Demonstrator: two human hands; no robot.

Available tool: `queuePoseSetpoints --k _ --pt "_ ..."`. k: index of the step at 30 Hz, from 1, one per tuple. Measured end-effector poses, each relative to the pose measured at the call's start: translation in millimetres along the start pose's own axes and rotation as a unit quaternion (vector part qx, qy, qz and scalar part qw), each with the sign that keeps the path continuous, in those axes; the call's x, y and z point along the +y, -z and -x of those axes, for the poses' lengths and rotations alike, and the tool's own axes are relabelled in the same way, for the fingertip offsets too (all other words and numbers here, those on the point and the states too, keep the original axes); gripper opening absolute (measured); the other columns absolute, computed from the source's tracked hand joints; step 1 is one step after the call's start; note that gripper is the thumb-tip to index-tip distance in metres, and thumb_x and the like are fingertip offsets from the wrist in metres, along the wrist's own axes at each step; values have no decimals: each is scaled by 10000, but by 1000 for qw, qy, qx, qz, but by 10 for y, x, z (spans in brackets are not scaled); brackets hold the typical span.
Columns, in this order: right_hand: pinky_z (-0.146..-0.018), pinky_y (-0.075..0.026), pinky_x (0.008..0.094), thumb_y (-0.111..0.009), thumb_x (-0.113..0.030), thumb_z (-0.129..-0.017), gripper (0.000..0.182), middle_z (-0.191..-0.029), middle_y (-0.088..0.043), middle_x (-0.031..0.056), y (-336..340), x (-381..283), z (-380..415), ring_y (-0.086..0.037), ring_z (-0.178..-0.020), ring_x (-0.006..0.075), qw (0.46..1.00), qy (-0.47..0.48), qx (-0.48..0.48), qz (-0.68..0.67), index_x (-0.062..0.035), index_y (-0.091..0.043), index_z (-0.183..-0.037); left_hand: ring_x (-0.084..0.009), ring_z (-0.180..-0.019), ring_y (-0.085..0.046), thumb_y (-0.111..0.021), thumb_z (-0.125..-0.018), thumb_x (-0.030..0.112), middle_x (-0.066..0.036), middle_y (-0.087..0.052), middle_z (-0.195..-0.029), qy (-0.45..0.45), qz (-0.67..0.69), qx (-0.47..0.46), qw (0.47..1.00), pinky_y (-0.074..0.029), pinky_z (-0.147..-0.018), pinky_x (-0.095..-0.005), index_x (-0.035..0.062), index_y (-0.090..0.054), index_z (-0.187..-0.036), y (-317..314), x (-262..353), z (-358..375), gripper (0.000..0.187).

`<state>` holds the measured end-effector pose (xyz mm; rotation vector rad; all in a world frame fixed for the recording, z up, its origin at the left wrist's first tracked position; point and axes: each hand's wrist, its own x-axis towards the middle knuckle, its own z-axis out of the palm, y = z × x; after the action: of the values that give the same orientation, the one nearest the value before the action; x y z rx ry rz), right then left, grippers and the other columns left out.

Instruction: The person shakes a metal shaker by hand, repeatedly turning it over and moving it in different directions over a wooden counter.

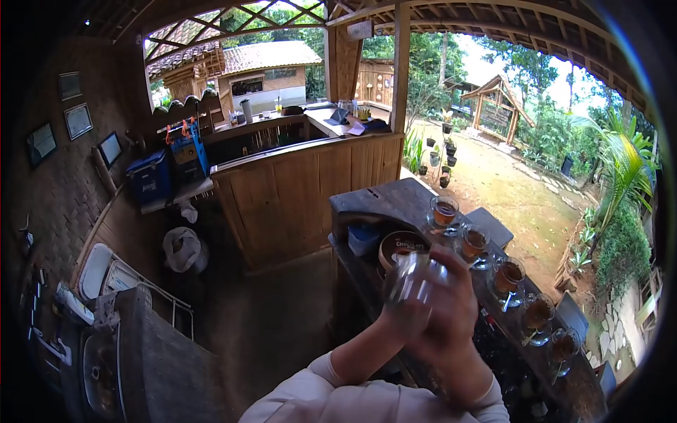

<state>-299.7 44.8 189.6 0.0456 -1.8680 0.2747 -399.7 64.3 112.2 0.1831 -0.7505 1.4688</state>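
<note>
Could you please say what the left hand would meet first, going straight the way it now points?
The left hand would probably meet the right hand first; blur and depth hide whether they already touch.

5 glass cups of tea (508,274) block your way along the outer edge of the dark counter (381,197). Inboard: blue container (363,240), round box (401,248). Your passage: over the floor (275,310).
</note>
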Motion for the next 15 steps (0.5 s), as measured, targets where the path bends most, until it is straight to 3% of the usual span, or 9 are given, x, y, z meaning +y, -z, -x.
queuePoseSetpoints --k 1,4,6,7,9,10,13,14,15 --pt "-878 -427 494 -742 -195 -621 343 -1006 -633 1 112 -188 21 -547 -1029 301 988 133 -64 55 -309 -670 -935 -280 -1171 -473 -495 -881 473 -118 -499 -1216 69 -25 -24 997 -399 -992 -411 60 -356 -1318 -124 56 -9 618" --pt "-953 -370 513 -743 -240 -603 341 -987 -624 -18 111 -360 26 -548 -1024 269 993 81 -89 1 -314 -682 -930 -270 -1238 -409 -566 -864 415 -110 -457 -1226 270 -97 -97 953 -320 -1062 -380 101 -341 -1323 -337 162 -9 599" --pt "-971 -359 502 -739 -307 -575 359 -973 -618 -20 71 -385 -4 -550 -1022 260 997 -12 -48 -54 -317 -689 -930 -305 -1205 -430 -592 -844 414 -119 -470 -1211 246 -48 -21 968 -334 -1048 -418 86 -364 -1301 -94 257 14 607" --pt "-961 -382 485 -727 -292 -563 357 -966 -621 36 -48 -42 13 -550 -1026 287 980 169 -74 69 -230 -705 -914 -312 -1190 -448 -562 -844 460 -149 -475 -1219 155 -17 -34 987 -351 -1034 -436 53 -353 -1308 161 256 28 651" --pt "-942 -403 478 -711 -283 -566 304 -956 -626 40 -283 203 11 -550 -998 312 994 -88 7 -63 -210 -703 -861 -326 -1160 -484 -503 -845 552 -208 -483 -1236 -33 43 -58 997 -386 -1006 -471 -11 -333 -1322 482 252 62 758" --pt "-927 -415 473 -710 -280 -572 285 -958 -629 27 -365 182 -30 -555 -977 314 979 -167 70 -97 -206 -701 -846 -326 -1160 -484 -503 -845 552 -208 -483 -1236 -33 42 -58 997 -386 -1006 -471 -11 -333 -1322 454 285 77 758" --pt "-916 -395 444 -684 -318 -681 221 -996 -628 -5 -216 -236 -19 -535 -1015 273 981 172 -76 35 -264 -694 -895 -340 -1186 -459 -534 -816 577 -243 -468 -1233 186 70 76 977 -376 -1009 -488 4 -300 -1346 246 510 37 815" --pt "-959 -331 482 -697 -340 -638 262 -1004 -622 -57 -220 -479 49 -503 -1054 244 985 135 -96 -47 -356 -685 -899 -294 -1156 -437 -644 -810 432 -146 -449 -1225 243 29 45 968 -344 -1053 -448 72 -389 -1300 -182 441 69 660" --pt "-959 -331 482 -697 -340 -638 262 -1004 -622 -57 -241 -455 48 -503 -1054 244 985 134 -98 -48 -356 -685 -899 -320 -1166 -450 -587 -813 509 -177 -456 -1235 210 -5 -13 978 -363 -1025 -474 40 -335 -1330 -268 370 101 742"
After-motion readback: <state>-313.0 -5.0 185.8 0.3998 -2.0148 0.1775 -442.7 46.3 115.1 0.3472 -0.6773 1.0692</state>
